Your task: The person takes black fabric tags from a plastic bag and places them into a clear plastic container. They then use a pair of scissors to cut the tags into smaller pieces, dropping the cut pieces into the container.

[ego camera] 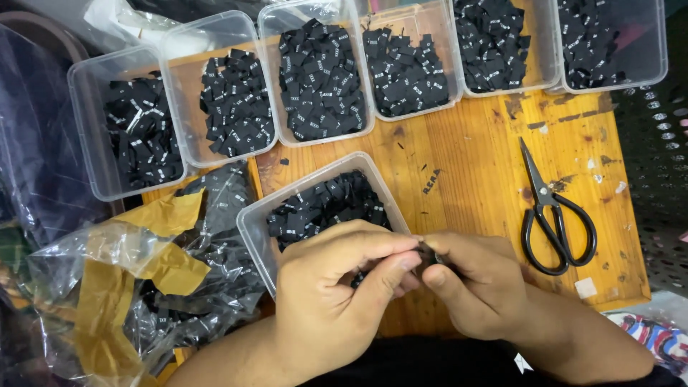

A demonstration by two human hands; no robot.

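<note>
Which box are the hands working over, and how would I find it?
Start at the wooden table. A row of clear tubs lines its far edge. The box sits alone, nearer, beside the left hand, tilted, not in line.

Both bare forearms enter from the bottom edge and angle inward, so the hands meet at centre. Left hand [330, 287] is curled, knuckles up, back of hand toward the camera, thumb pushed out to the right, index finger bent over it. Right hand [476, 287] is curled too, thumb pointing left, fingers folded under. Fingertips of both hands touch, pinched together at one spot between the hands, on something small and dark, mostly hidden. Wrists roughly level, slightly bent inward.
</note>
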